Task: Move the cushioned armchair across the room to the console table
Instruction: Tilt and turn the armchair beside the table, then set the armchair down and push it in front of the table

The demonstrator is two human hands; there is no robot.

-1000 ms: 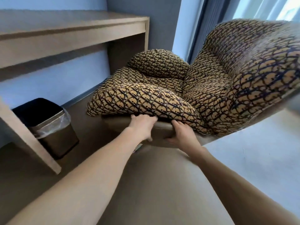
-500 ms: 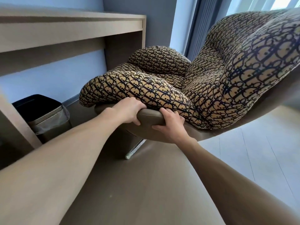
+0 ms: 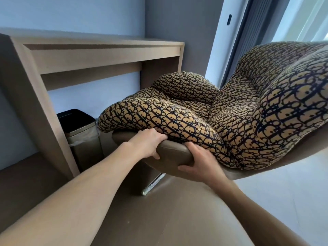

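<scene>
The armchair has a tan leather shell and thick cushions in a tan and navy pattern. It stands in front of me, its far side close to the right leg of the wooden console table. My left hand grips the front rim of the shell, fingers curled under it. My right hand grips the same rim further right, thumb below and fingers tucked under the cushion. A metal edge of the chair's base shows beneath the seat.
A square bin with a black top and a plastic liner stands under the console table, just left of the chair. Grey wall behind, dark curtain and bright window at the right. Brown floor lies below my arms.
The view has pulled back and tilted, showing more of the console table and its left leg. The chair sits nearer the bin. Both hands keep their grip on the front rim.
</scene>
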